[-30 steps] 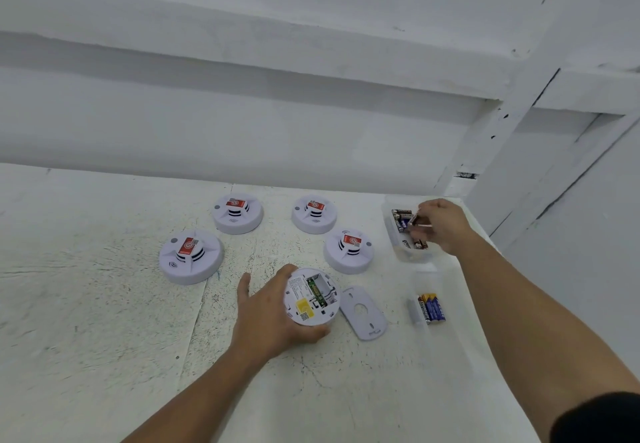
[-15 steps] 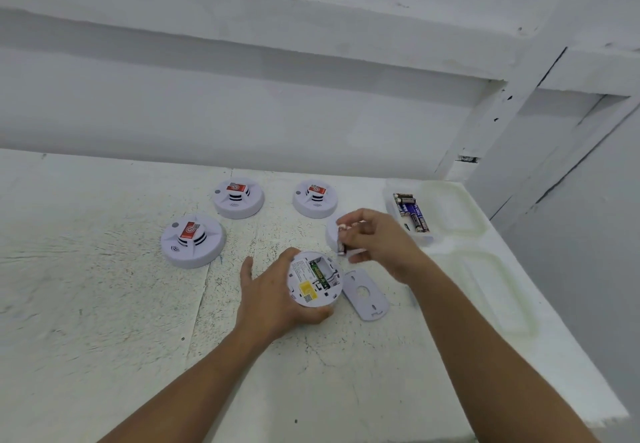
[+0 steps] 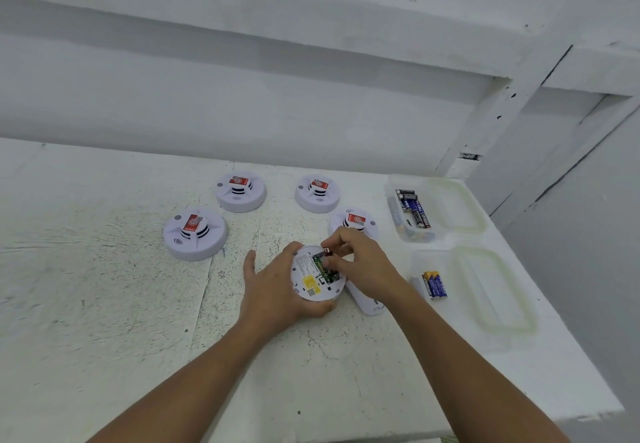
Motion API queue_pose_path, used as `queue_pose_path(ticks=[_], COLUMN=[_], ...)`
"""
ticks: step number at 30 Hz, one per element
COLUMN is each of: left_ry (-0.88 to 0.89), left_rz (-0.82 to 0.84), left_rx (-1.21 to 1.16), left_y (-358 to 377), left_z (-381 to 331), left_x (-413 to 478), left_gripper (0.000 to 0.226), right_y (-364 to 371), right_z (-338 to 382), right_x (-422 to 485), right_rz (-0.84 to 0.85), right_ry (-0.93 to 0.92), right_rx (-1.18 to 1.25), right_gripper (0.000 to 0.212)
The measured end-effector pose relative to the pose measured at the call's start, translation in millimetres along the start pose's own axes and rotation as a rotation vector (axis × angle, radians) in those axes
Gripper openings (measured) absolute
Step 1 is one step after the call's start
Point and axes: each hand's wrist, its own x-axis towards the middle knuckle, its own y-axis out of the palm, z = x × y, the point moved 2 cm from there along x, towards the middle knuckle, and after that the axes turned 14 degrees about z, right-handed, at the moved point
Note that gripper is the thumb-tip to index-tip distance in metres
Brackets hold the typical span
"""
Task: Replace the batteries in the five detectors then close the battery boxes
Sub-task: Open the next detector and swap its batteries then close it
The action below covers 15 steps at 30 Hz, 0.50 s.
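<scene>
Pinches a small battery (image 3: pixel 327 252) between thumb and fingertips of the right hand (image 3: pixel 360 264), tip down at the far end of the open battery bay (image 3: pixel 325 269). Best done, by the look of it, by checking polarity first, seating one end against its contact, then rolling the body flat with a fingertip rather than forcing it straight in. Could skid out of the bay if pushed at an angle; which way the terminals face cannot be told from here.

Curls the right wrist slightly, knuckles up, forearm running in from the lower right and crossing over the removed cover plate (image 3: pixel 369 304) that lies on the table just beside the unit.

Cups the left hand (image 3: pixel 277 292) around the near and left edge of the upturned smoke detector (image 3: pixel 317 278), thumb splayed out to the left, fingers wrapped under the near rim to steady it, with the unit tilted a little toward the camera. Needs a firm hold so the shell does not turn under the push.

Leaves four other detectors (image 3: pixel 195 234) face up farther back on the white table (image 3: pixel 104 304), covers apparently not yet opened. Keeps loose batteries in the far clear tray (image 3: pixel 412 210) and a wrapped battery pack (image 3: pixel 434 285) in the nearer tray, both to the right, near at hand.
</scene>
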Motion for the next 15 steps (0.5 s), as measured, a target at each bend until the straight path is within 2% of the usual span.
queue_pose_path(ticks=[5,11,14,15], left_ry=[0.044,0.056,0.053,0.058], left_rz=[-0.024,-0.067,-0.076,-0.077], left_rx=[-0.026,0.015,-0.001,-0.004], left_y=[1.1,1.6,2.8,2.9], left_z=[-2.5,-3.9,-1.0,-0.5], left_x=[-2.7,-2.8,-1.2,-1.1], left_gripper=[0.087,0.088,0.090,0.090], right_y=[-1.3,-0.4,0.3,1.0], right_z=[0.1,-1.5,-0.3,-0.2], right_x=[3.8,6.9,8.3,8.0], right_rz=[0.060,0.085,0.085,0.092], right_ry=[0.040,0.081,0.085,0.091], right_rx=[-0.033,-0.010,-0.004,0.002], right_gripper=[0.014,0.010,0.001,0.005])
